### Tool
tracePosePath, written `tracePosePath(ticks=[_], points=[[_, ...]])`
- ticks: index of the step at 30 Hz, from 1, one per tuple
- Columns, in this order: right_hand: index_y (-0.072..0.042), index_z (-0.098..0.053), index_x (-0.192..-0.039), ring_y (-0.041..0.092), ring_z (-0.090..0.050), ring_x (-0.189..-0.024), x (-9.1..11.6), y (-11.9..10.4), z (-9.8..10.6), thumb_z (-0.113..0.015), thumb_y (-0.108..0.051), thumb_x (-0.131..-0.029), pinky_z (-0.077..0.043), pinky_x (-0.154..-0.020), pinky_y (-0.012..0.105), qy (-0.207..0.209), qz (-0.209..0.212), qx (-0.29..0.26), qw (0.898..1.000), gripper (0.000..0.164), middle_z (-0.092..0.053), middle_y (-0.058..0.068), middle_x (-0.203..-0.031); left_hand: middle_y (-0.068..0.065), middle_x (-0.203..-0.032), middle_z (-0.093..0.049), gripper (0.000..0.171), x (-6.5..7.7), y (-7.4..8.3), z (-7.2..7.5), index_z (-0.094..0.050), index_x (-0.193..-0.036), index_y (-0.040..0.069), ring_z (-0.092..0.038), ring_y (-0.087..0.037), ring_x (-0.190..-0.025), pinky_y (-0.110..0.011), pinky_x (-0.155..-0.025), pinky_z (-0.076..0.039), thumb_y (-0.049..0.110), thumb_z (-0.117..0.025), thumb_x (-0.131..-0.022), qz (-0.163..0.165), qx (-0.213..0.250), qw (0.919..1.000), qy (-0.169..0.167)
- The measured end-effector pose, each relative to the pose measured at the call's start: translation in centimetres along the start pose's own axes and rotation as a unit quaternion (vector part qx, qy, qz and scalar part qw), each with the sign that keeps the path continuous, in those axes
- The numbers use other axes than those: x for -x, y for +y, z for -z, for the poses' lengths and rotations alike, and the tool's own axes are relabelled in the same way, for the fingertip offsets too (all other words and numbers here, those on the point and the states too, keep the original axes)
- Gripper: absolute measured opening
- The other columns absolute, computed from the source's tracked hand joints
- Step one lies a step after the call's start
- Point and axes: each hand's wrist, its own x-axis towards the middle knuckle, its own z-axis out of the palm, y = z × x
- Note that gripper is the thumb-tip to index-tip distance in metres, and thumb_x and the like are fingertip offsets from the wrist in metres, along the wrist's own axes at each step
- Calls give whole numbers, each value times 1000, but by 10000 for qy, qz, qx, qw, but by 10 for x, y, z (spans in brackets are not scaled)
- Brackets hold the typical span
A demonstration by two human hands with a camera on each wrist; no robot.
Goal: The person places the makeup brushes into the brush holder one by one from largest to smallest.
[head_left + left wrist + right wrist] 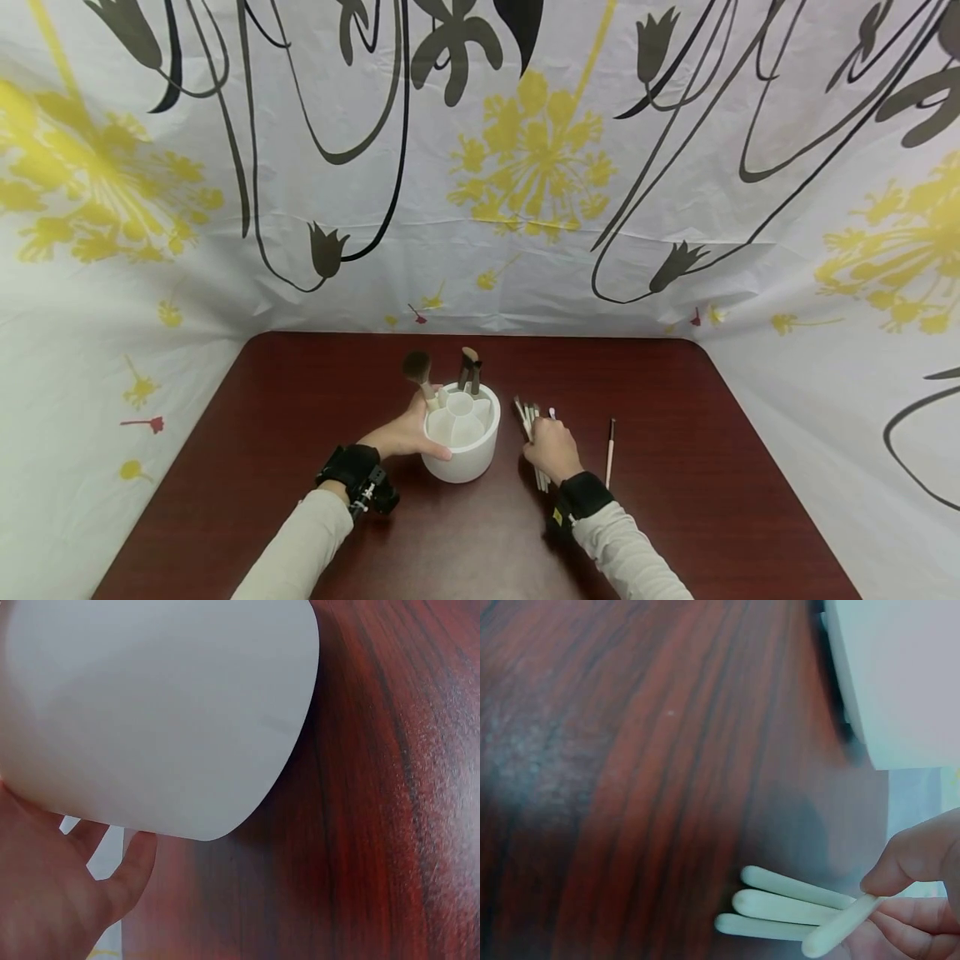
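A white round brush holder (459,462) with several compartments stands on the table. My left hand (408,433) grips its left side, thumb across the front; in the left wrist view the holder's smooth wall (165,727) fills much of the picture. A fluffy makeup brush (417,368) and a few dark-headed brushes (469,367) stand upright in its rear compartments. To the right, my right hand (553,450) is over a bundle of pale-handled makeup brushes (521,410). Its thumb and fingers pinch one makeup brush (838,928), while three other handles (784,906) lie beneath.
A single brush with a pinkish handle (610,458) lies on the table, right of my right hand. The dark red wooden table (337,375) has rounded far corners. White cloth with yellow and grey flowers (540,275) hangs behind and at both sides.
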Motion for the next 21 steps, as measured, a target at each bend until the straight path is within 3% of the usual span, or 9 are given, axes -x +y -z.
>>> tracePosePath(ticks=[5, 7, 13, 21], points=[[-14, -32, -57, 9, -24, -48, 1, -3, 8, -62, -1, -69, -23, -43, 24, 24, -72, -189, 9998, 35, -24, -6, -53, -24, -140, -15, 112, 6, 20, 2, -7, -137, -2, -23, -39, -127, -55, -102, -20, 26, -83, -60, -72, 22, 9999, -90], [-13, -33, -57, 9, -26, -48, 2, -4, 11, -63, -2, -70, -23, -43, 24, -10, -99, -216, 9997, 35, -26, -6, -54, -25, -140, -14, 112, 6, 22, 2, -7, -137, -2, -22, -40, -127, -56, -102, -19, 23, -84, -60, -22, 95, 9999, -114], [-11, -37, -62, 9, -29, -46, 1, -6, 17, -63, -2, -72, -23, -42, 23, 39, -134, -322, 9994, 29, -30, -4, -54, -19, -143, -14, 115, -2, 3, 0, -5, -140, 5, -22, -34, -129, -53, -104, -19, 28, -84, -59, 41, 30, 9999, -89], [-6, -45, -64, 8, -31, -46, -1, -6, 19, -63, -1, -69, -25, -42, 23, 244, 10, -509, 9984, 19, -34, -4, -54, -18, -144, -13, 119, -3, -4, 0, -5, -140, 5, -19, -33, -131, -52, -105, -17, 35, -84, -57, -55, 122, 9999, -64]])
